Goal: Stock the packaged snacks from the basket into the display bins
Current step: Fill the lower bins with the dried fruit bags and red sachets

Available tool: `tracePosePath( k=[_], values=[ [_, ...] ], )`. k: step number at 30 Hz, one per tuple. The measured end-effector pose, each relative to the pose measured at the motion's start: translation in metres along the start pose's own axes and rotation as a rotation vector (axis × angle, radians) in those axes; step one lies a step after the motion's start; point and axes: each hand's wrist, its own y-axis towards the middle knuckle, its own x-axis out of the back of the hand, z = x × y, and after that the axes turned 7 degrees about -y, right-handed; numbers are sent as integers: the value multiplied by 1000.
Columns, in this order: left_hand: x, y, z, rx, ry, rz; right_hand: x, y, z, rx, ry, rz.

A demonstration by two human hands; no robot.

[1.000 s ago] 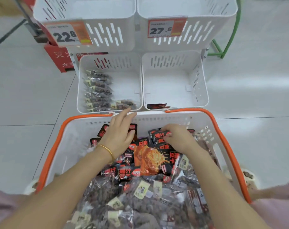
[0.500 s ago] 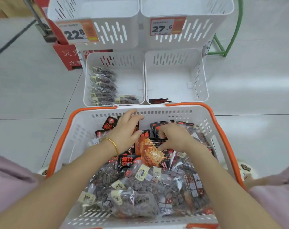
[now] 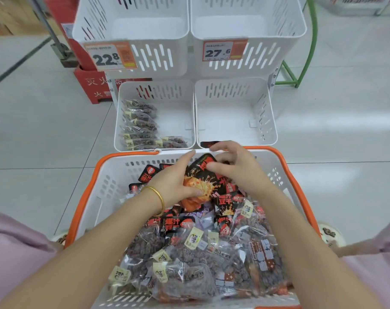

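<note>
The left hand (image 3: 174, 185) and right hand (image 3: 236, 169) together grip a small bunch of red-black packets (image 3: 203, 184) at the far end of the basket (image 3: 127, 154), just short of the lower right bin (image 3: 263, 108), and the slick wrappers could slide apart and drop back.

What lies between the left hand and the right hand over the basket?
A bunch of black-and-orange snack packets, gripped by the left hand and pinched by the right hand, in the head view.
</note>
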Motion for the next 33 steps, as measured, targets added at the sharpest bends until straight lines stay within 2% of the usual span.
tracePosePath(
  k=[1, 3, 5, 7, 11, 14, 16, 18, 21, 22, 24, 27, 30, 31, 33],
  values=[
    [3, 1, 1, 4, -112, -19, 7, -1, 0, -27, 82, 1],
    [9, 3, 2, 19, -291, -50, 18, 1, -6, -81, 48, 72],
    [12, 4, 4, 32, -380, -45, 20, 3, -12, -97, -68, 189],
    [12, 4, 4, 31, -418, 16, 15, 5, -14, -67, -50, 238],
    [12, 13, 9, 31, -501, 130, 9, 12, -5, -51, 127, 173],
    [15, 26, 13, 9, -515, 177, 15, 23, -4, -84, 113, 190],
    [18, 36, 9, -3, -464, 155, 19, 36, -2, -83, 91, 223],
    [21, 50, 5, -27, -452, 38, 27, 54, 3, -47, 57, 121],
    [27, 75, 14, -84, -224, -264, 49, 91, 5, 10, 58, -170],
    [27, 84, 21, -85, -74, -295, 56, 104, 3, 20, 32, -248],
    [22, 100, 36, -70, 203, -251, 63, 131, -9, 17, -107, -340],
    [7, 117, 49, 0, 496, -145, 55, 165, -37, -36, -349, -319],
    [-4, 124, 57, 0, 668, -139, 42, 188, -65, -64, -434, -269],
    [-4, 125, 58, -3, 683, -140, 38, 195, -73, -73, -438, -224],
    [-4, 126, 59, 3, 685, -139, 29, 206, -89, -89, -474, -25]
  ],
)
